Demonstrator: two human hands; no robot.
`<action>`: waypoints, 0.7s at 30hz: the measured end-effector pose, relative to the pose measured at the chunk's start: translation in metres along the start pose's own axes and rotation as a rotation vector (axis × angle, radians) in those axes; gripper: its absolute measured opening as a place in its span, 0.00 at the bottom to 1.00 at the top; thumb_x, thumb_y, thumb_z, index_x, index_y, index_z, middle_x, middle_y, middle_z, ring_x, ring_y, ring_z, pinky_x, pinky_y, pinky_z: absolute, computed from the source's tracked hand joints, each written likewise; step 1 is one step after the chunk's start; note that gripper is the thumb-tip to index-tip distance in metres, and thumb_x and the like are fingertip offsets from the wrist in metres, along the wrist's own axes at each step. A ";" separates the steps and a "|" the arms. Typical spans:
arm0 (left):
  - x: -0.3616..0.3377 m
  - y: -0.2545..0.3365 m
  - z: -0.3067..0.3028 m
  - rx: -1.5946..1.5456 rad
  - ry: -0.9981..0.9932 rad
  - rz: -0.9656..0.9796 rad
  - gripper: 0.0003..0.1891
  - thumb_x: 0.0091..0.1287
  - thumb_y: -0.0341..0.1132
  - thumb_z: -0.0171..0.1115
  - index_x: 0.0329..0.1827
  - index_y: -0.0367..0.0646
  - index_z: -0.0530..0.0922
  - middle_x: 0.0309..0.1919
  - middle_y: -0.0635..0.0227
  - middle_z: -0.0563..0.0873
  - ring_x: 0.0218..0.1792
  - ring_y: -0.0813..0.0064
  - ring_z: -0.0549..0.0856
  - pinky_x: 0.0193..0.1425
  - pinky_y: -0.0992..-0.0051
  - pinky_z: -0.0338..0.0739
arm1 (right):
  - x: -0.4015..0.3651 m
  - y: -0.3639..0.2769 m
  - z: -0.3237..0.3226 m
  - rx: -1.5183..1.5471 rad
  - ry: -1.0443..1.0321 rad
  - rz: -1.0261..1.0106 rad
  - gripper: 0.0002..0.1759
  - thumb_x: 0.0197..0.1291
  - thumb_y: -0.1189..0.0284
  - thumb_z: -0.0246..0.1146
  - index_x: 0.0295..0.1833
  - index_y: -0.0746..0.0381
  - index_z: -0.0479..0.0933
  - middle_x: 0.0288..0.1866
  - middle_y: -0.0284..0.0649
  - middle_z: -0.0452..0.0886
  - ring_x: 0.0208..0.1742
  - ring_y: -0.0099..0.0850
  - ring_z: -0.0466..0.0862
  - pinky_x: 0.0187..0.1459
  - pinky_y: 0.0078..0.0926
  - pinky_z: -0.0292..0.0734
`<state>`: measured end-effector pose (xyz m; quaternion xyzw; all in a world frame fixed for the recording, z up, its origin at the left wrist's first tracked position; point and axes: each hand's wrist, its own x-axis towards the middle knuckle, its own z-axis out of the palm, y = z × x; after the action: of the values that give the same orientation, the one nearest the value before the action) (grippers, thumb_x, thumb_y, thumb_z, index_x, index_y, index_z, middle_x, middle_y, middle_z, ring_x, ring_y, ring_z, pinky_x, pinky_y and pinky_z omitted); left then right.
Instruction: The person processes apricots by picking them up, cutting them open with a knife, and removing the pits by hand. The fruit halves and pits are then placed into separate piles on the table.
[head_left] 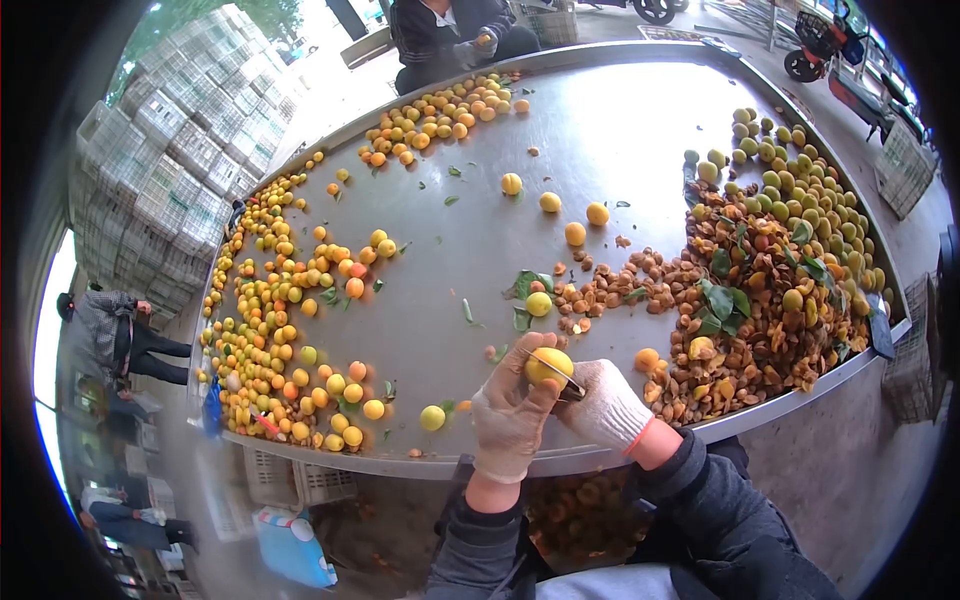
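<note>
My left hand (503, 418), in a stained pale glove, holds a yellow apricot (547, 366) between thumb and fingers near the table's front edge. A small knife (572, 386) is gripped in my right hand (606, 408), which wears a white knit glove with an orange cuff edge. Its blade lies against the fruit, and the palm hides most of the handle. Just beyond my hands, a greenish apricot (539, 304) sits beside green leaves (522, 286). Brown pits (620, 288) trail to the right into a large heap of split, browned apricot pieces (735, 340).
The metal table (470, 240) has a raised rim. Loose apricots (262, 340) cover its left side, and greenish ones (800, 190) lie at the right. A person (462, 40) sits across the table holding fruit. Stacked crates (180, 140) stand at left; a basin of pieces (585, 515) sits below.
</note>
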<state>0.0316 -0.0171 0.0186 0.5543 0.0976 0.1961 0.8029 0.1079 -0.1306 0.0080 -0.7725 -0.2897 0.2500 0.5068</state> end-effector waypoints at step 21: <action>0.002 -0.010 -0.007 0.237 -0.110 0.110 0.32 0.55 0.41 0.74 0.62 0.40 0.72 0.53 0.53 0.81 0.52 0.51 0.81 0.61 0.65 0.73 | 0.009 0.016 0.006 -0.032 0.111 -0.268 0.06 0.51 0.83 0.60 0.35 0.68 0.79 0.30 0.41 0.84 0.31 0.23 0.81 0.30 0.24 0.75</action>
<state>0.0325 -0.0130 0.0069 0.6596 0.0455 0.1962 0.7241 0.1136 -0.1257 -0.0096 -0.7475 -0.3659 0.1325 0.5384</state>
